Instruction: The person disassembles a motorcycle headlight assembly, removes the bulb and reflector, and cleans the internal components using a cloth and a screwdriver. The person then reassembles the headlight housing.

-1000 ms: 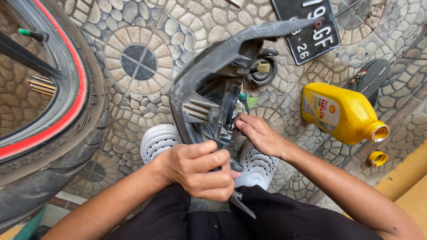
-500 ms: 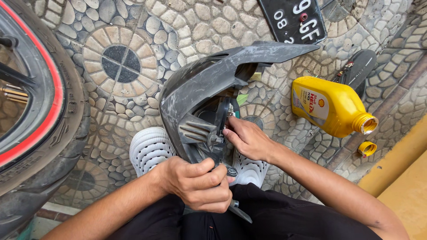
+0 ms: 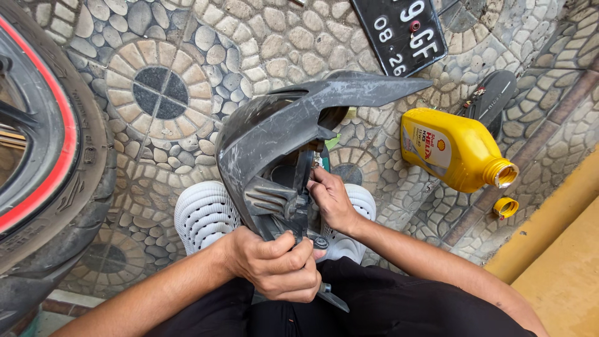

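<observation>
tyre [image 3: 68, 206] cut off (left edge), right fingers [image 3: 318, 181] half hidden

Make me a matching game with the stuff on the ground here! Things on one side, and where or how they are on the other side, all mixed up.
Things:
1. yellow oil bottle
2. yellow cap
3. black plastic fairing
4. motorcycle tyre

States or places:
A. gripped at its lower end by the left hand
B. at the left edge, with a red rim stripe
C. lying on its side, open
D. loose on the paving, near the bottle's mouth

Pairs: 1-C, 2-D, 3-A, 4-B
</observation>
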